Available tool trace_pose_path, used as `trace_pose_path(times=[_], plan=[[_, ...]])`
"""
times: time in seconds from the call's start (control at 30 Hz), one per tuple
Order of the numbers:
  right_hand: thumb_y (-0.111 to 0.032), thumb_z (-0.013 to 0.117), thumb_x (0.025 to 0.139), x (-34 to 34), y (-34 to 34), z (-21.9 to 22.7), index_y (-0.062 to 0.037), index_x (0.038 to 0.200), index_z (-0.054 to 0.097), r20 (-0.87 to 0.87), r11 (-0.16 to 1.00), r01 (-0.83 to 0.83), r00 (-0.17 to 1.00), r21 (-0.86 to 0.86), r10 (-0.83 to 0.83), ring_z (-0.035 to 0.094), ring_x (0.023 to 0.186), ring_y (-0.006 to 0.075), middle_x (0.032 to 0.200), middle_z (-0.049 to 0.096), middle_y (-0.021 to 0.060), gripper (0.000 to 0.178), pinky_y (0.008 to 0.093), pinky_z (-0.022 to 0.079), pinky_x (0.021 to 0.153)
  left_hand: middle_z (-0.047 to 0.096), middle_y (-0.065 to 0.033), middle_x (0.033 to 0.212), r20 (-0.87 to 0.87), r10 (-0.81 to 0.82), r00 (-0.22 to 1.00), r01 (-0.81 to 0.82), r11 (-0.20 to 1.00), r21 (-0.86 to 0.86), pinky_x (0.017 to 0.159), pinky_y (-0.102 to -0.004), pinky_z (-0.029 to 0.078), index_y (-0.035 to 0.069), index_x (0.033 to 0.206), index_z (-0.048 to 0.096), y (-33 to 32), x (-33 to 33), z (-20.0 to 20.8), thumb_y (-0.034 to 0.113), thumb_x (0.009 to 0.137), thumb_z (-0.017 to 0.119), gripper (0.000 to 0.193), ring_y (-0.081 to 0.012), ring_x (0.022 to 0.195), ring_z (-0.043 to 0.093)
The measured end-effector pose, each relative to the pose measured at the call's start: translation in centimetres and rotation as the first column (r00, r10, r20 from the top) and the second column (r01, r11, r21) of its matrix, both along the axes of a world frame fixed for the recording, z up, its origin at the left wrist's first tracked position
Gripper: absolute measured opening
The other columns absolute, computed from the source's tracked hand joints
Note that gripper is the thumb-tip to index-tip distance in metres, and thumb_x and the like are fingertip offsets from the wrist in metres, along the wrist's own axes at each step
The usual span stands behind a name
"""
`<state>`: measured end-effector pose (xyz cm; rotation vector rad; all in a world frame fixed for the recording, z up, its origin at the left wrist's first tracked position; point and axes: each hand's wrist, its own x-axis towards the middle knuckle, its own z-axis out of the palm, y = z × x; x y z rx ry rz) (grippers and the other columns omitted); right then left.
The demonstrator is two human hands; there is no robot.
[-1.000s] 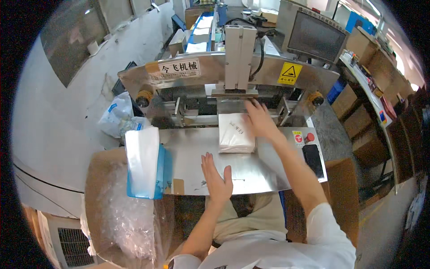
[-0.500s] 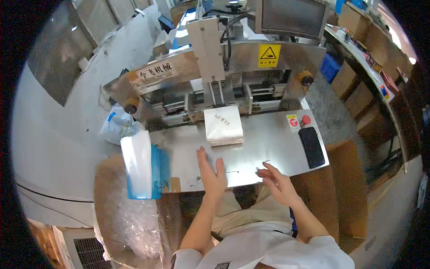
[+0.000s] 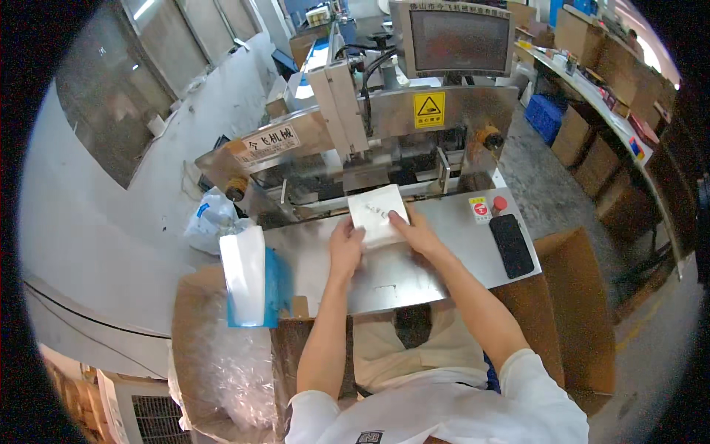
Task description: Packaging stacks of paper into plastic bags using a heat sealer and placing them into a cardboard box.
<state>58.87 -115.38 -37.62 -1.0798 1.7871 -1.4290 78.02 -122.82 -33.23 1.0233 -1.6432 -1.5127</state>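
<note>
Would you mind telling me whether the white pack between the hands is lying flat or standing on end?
Lying flat: the white pack shows its broad face upward on the steel table, left hand and right hand on its near corners.

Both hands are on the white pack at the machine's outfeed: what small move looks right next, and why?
Probably lift the white pack clear of the steel table toward the person. The left hand grips its near-left edge and the right hand covers its right side, so it looks held from both sides, and it lies just in front of the machine's outfeed.
</note>
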Motion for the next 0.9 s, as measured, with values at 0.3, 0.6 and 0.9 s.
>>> trace_pose_path(times=[0.3,0.6,0.9], plan=[[-0.015,0.09,0.064,0.2,12.5,5.8,-0.0022,0.156,0.02,0.133,0.977,-0.119,0.981,-0.175,0.143,0.053,0.125,0.0267,0.136,0.052,0.0186,0.116,0.0392,0.04,0.109,0.058,-0.0219,0.135,0.111,-0.064,0.992,0.067,0.997,-0.031,0.105,-0.0409,0.047,-0.003,0.128,0.058,1.2,2.4,-0.7,0.007,0.094,0.055,0.035,-0.0327,0.126,0.057],[-0.008,0.085,0.068,1.5,17.8,5.6,-0.0037,0.147,0.036,0.075,0.973,-0.203,0.974,-0.107,0.211,0.051,0.13,0.0258,0.14,0.051,0.0132,0.093,0.0362,0.039,0.111,0.057,-0.029,0.132,0.837,-0.264,0.479,0.727,0.653,-0.21,0.108,-0.0482,0.04,-0.001,0.119,0.065,-8.5,-11.1,-2.3,0.035,0.094,0.052,0.046,-0.0443,0.125,0.053],[-0.012,0.087,0.069,0.6,17.7,5.1,-0.0037,0.147,0.035,0.077,0.981,-0.186,0.979,-0.063,0.191,0.049,0.134,0.0284,0.14,0.051,0.0176,0.094,0.0384,0.037,0.115,0.067,-0.012,0.126,0.258,-0.29,0.922,0.374,0.841,-0.39,0.102,-0.0353,0.046,0.001,0.127,0.064,-3.5,-3.4,1.5,0.028,0.101,0.056,0.038,-0.0219,0.117,0.061]])
